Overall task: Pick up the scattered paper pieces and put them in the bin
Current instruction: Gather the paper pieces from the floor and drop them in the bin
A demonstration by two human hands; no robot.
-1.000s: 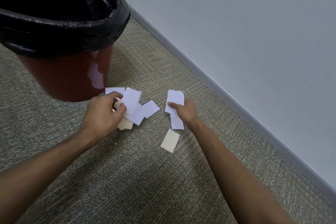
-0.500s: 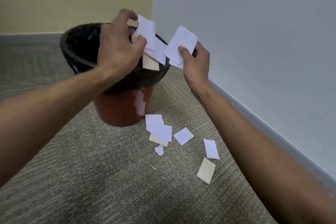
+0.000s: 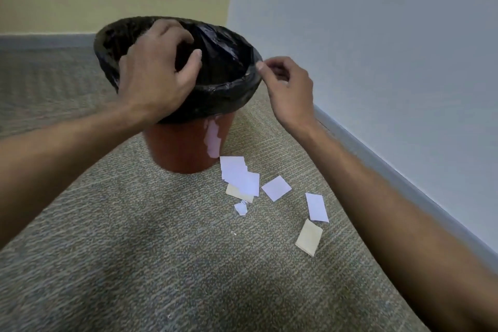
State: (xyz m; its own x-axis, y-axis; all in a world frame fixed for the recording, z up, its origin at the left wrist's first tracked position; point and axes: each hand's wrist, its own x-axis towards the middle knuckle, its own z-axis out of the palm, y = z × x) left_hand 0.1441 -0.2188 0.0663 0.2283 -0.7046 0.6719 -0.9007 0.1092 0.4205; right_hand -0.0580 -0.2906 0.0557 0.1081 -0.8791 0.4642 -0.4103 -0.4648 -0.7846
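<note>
Paper pieces (image 3: 276, 187) lie scattered on the carpet (image 3: 134, 250) beside the bin (image 3: 188, 148); left hand (image 3: 155, 73) and right hand (image 3: 287, 89) hover over it, fingers loosely curled, empty. Next likely: reaching down.

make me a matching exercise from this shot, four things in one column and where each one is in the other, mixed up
Things:
1. left hand
2. right hand
3. tan paper
4. bin

Places:
A. on the carpet, nearest the camera of all the pieces
B. over the bin's mouth, holding nothing
C. standing on the carpet near the wall corner
D. at the liner's rim, on the side toward the grey wall

Pairs: 1-B, 2-D, 3-A, 4-C
</note>
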